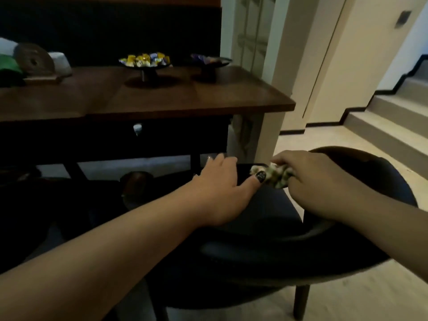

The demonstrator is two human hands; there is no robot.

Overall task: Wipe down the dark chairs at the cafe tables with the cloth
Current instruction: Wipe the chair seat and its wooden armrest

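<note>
Right hand [324, 184] clutching a bunched pale cloth [275, 176] on the dark chair [266, 239], left hand [220, 193] spread flat on its seat, wooden table [162, 98] beyond, no legible writing

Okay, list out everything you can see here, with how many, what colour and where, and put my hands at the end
dark chair: one, dark seat with curved back, close in front, under both hands
cloth: one, pale and speckled, bunched on the chair seat
wooden table: one, dark brown, behind the chair
candy dish: one, black stand, yellow and mixed wrappers, mid table
second dish: one, black, purple wrappers, nearer the table's right end
round wooden ornament: one, brown, table's left end
white and green items: too dim to identify, far left
stairs: beige with dark trim, right
left hand: one, open, resting on the seat, thumb by the cloth
right hand: one, gripping the cloth
</note>
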